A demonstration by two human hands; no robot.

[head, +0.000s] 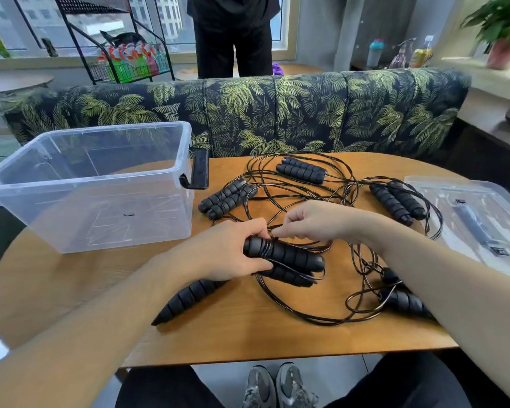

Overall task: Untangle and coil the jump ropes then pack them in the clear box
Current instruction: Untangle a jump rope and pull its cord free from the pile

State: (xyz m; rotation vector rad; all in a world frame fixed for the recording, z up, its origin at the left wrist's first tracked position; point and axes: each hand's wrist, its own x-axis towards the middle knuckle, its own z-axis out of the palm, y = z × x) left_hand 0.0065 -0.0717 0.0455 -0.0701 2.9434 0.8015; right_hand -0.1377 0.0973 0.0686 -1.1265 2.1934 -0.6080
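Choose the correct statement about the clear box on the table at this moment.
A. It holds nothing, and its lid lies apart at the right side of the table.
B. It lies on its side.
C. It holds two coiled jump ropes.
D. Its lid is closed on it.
A: the clear box stands upright and open with only its bare floor showing, while the lid lies flat at the right edge of the table.
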